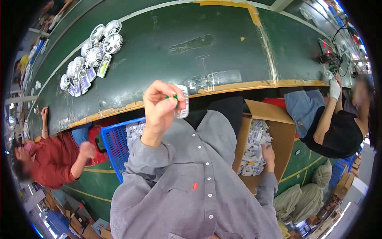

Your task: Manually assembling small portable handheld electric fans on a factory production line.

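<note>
My left hand [158, 109] is raised near the bench edge with thumb and fingers closed. Between them is a small green and yellowish piece [172, 96], perhaps a circuit board. A white ribbed plastic part [183, 102], like a fan cover, shows beside the same fingers; most of it is hidden behind them. My right hand [269, 156] is down in the open cardboard box [285, 153] at my right, at a heap of small white and grey pieces [253, 148]. Its fingertips are partly hidden, so I cannot make out any grip.
Several white handheld fans [94, 56] lie at the left of the green bench [159, 63]. A blue plastic crate [115, 147] with white pieces stands at my left. One person in red [55, 163] sits left; another in black [334, 135] works at the right with a gloved hand.
</note>
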The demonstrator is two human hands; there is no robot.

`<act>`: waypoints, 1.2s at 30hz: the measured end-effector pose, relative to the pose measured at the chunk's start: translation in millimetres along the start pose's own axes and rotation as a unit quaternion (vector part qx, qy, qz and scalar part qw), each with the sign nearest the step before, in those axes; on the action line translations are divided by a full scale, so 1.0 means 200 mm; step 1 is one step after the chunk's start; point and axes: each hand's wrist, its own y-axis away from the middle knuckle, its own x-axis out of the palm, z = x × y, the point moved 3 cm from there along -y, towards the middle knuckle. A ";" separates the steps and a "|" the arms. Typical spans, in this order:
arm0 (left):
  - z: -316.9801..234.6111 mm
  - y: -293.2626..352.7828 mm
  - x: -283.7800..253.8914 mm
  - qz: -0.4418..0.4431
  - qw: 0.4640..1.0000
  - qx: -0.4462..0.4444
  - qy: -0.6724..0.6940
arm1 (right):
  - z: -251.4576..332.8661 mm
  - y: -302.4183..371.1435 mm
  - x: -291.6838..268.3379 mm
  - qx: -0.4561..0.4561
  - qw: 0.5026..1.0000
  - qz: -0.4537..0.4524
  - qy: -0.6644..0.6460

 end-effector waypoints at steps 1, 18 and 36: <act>0.00 -0.02 0.01 -0.002 0.996 -0.013 0.087 | 0.03 0.02 0.01 0.022 0.974 -0.079 0.211; 0.13 -0.22 0.09 -0.024 0.960 0.099 -0.261 | 1.60 0.53 -0.51 -0.318 0.496 0.222 -0.777; -0.10 -0.43 -0.53 -0.052 0.466 0.037 -0.883 | 1.30 -0.30 -0.87 -0.341 0.649 -0.024 -0.680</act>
